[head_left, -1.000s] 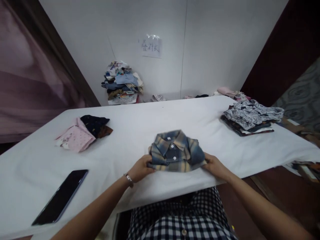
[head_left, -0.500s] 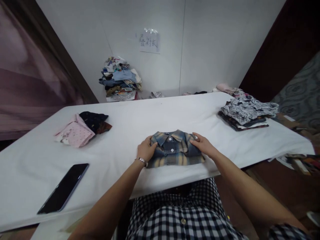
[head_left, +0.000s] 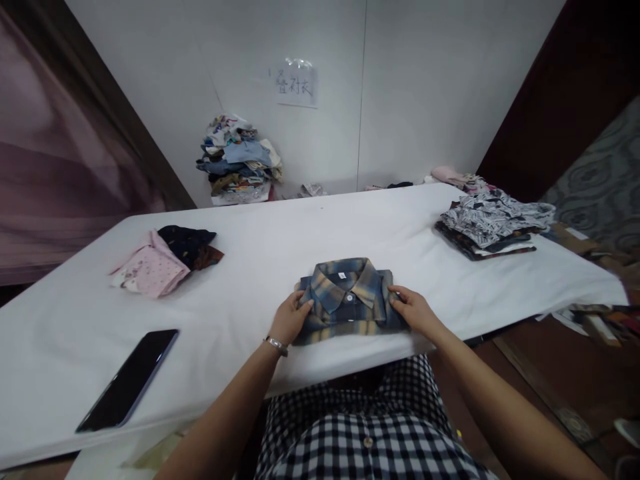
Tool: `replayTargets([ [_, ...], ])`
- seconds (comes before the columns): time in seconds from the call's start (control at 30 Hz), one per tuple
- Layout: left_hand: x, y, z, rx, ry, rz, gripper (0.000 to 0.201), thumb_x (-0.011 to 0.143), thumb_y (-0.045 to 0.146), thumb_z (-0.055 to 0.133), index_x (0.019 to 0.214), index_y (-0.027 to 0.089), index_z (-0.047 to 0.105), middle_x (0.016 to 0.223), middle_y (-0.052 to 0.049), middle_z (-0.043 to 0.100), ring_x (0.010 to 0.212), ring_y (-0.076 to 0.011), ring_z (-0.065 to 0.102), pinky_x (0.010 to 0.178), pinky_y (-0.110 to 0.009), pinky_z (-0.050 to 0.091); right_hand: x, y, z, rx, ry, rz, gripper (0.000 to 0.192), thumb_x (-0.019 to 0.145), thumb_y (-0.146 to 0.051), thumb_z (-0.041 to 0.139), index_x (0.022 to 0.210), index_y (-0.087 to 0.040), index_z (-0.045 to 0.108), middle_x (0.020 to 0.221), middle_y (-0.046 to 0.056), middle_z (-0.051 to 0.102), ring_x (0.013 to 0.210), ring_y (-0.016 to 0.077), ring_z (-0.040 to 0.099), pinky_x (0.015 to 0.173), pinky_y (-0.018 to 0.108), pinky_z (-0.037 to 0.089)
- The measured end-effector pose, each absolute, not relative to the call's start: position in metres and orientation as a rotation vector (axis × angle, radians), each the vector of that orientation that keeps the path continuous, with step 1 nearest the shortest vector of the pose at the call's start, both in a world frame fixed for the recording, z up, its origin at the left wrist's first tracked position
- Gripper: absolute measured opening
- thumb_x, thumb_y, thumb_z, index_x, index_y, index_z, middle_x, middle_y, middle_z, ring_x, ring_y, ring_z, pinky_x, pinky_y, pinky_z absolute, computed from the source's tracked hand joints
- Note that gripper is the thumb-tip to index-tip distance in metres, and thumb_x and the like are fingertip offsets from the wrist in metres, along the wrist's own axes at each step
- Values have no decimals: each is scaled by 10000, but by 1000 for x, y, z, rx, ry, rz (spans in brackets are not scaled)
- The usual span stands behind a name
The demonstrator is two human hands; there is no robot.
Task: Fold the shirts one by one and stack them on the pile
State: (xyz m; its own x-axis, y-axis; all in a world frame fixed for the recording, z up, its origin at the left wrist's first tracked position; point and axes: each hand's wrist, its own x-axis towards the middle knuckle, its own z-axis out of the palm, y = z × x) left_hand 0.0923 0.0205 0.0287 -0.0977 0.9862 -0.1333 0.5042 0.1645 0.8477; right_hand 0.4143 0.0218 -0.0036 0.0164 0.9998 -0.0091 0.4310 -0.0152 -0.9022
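A blue and yellow plaid shirt point(head_left: 345, 300) lies folded near the front edge of the white-covered table point(head_left: 280, 233), its collar facing up and away from me. My left hand point(head_left: 293, 317) grips its left side between thumb and fingers. On the opposite side, my right hand point(head_left: 410, 310) pinches the shirt's right edge. Parts of the fingers on both hands are hidden by the cloth.
A black phone point(head_left: 127, 380) lies at the left front. Behind it sits a pink garment point(head_left: 155, 267) beside a dark one point(head_left: 185, 243). Folded clothes point(head_left: 490, 223) are stacked at the right. A tall clothes pile point(head_left: 240, 160) stands by the wall, below a paper sign point(head_left: 297, 83).
The shirt's collar has come up and opened out, showing the inner neck and label. Both hands have moved slightly toward me, still on the shirt's sides.
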Motion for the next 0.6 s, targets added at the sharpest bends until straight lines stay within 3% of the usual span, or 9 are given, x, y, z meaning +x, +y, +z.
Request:
replayTargets([
  [0.17, 86, 16, 34, 1696, 2048, 724, 573, 814, 471, 537, 1297, 170, 474, 1194, -137, 615, 1001, -276, 621, 869, -389, 456, 423, 24, 14, -1753, -1520, 745, 589, 772, -511, 572, 1279, -211, 553, 1034, 81, 671, 821, 213, 622, 781, 356, 469],
  [0.3, 86, 25, 33, 1578, 2029, 674, 702, 785, 497, 581, 1346, 110, 409, 1183, -174, 617, 1058, -303, 603, 881, -393, 453, 418, 35, 20, -1815, -1471, 902, 765, 727, -500, 632, 1395, -191, 421, 916, 70, 679, 822, 228, 629, 780, 361, 466],
  [0.5, 97, 39, 36, 1091, 1587, 889, 379, 755, 315, 662, 1081, 136, 589, 1003, -119, 703, 901, -243, 671, 786, -344, 526, 394, 44, 31, -1464, -1271, 1126, 756, 627, -324, 685, 1340, -220, 456, 893, 26, 654, 795, 195, 618, 732, 328, 486],
  [0.6, 99, 42, 41, 983, 1431, 1134, 396, 763, 264, 656, 1128, 147, 559, 1031, -97, 697, 878, -206, 675, 768, -329, 546, 391, 54, 44, -1311, -1154, 1107, 773, 615, -351, 699, 1337, -227, 451, 808, -18, 616, 733, 170, 604, 689, 305, 484],
])
